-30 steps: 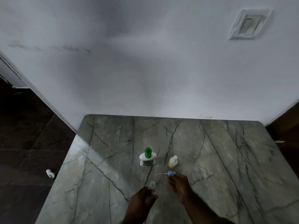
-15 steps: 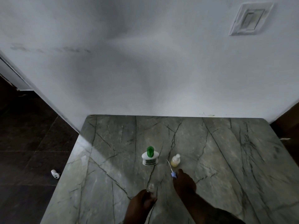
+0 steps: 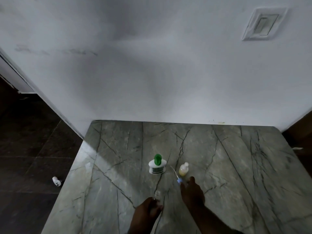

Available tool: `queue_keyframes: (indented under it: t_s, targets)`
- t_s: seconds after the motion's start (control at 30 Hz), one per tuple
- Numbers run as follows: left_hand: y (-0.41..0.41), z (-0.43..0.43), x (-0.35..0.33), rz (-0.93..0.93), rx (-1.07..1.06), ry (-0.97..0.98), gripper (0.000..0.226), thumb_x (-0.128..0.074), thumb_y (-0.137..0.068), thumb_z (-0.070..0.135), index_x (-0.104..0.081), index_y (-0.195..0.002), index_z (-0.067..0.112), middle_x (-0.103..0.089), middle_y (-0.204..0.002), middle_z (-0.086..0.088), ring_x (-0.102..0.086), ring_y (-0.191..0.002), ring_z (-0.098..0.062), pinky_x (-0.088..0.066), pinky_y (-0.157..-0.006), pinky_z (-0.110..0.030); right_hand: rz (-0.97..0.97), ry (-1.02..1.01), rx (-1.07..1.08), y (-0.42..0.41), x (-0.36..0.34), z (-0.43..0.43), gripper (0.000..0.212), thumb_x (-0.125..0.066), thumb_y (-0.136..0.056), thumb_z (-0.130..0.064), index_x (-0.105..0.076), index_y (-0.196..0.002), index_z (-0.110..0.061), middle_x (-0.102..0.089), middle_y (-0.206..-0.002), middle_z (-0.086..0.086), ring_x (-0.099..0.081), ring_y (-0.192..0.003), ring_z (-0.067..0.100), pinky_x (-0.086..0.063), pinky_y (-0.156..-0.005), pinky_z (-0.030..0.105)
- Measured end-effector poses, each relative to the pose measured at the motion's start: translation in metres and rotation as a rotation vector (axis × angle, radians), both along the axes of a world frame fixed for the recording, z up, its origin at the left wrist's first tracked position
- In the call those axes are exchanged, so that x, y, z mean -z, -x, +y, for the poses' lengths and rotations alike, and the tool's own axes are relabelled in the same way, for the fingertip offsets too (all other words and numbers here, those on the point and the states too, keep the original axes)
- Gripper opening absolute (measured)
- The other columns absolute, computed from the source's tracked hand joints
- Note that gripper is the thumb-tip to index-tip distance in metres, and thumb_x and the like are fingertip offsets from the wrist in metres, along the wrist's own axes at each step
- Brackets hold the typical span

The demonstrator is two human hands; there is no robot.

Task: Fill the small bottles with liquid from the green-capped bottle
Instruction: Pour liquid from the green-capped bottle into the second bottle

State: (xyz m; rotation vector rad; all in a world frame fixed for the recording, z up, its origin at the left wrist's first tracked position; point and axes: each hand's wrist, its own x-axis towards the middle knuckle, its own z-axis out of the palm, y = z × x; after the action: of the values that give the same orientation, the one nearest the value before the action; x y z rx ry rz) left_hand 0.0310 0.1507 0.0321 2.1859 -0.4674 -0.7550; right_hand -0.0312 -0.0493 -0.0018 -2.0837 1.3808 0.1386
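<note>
Grey-green stone: the tabletop (image 3: 236, 166) is seen to be veined with dark lines, its far edge set against the wall.
Room: a plain pale wall (image 3: 152, 73) is shown behind, with a switch plate (image 3: 263, 24) at the far right; dark floor tiles (image 3: 33, 157) lie to the left.
Green-capped bottle: a white bottle with a green cap (image 3: 157, 164) is stood upright near the middle of the tabletop, apart from both hands.
Filled small bottle: a small bottle with yellowish liquid (image 3: 183, 169) is stood upright just right of the green-capped bottle, just beyond the right hand.
Clear small bottle: an empty-looking clear bottle (image 3: 157, 195) is held upright at the near edge.
Left hand: the left hand (image 3: 148, 211) is closed around the lower part of the clear bottle; its grip is pressed on the bottle.
Right hand: the right hand (image 3: 191, 193) is seen from the back; a blue-tipped piece with a thin clear tube (image 3: 176, 176) is pinched at its fingertips, the tube pointing far and left.
Other things: a small white object (image 3: 57, 181) lies on the floor to the left, well apart from the tabletop.
In the way: the base of the clear bottle is hidden by the left hand.
Count: three bottles, two hands, one tube piece, one floor object.
</note>
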Motion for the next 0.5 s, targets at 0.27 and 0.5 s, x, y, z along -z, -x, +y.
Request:
queue_keyframes:
  t_s: [0.27, 0.5]
  targets:
    - [-0.014, -0.028, -0.006, 0.07, -0.112, 0.103, 0.012, -0.072, -0.081, 0.044, -0.067, -0.085, 0.033, -0.073, -0.075, 0.009, -0.067, -0.066, 0.0, -0.051, -0.064, -0.018, -0.388, -0.042, -0.15, -0.024, -0.072, 0.004, 0.014, -0.059, -0.095, -0.031, -0.065, -0.106, -0.024, -0.072, -0.094, -0.008, -0.07, -0.081, 0.011, -0.058, -0.068, 0.027]
    - [-0.035, -0.049, -0.015, 0.12, -0.171, 0.13, 0.016, -0.068, -0.085, 0.044, -0.068, -0.081, 0.028, -0.072, -0.068, 0.01, -0.065, -0.054, -0.002, -0.049, -0.052, -0.016, -0.539, -0.423, -0.229, -0.097, -0.106, -0.02, 0.031, -0.064, -0.093, -0.011, -0.066, -0.124, -0.012, -0.068, -0.113, 0.009, -0.07, -0.098, 0.026, -0.062, -0.068, 0.035]
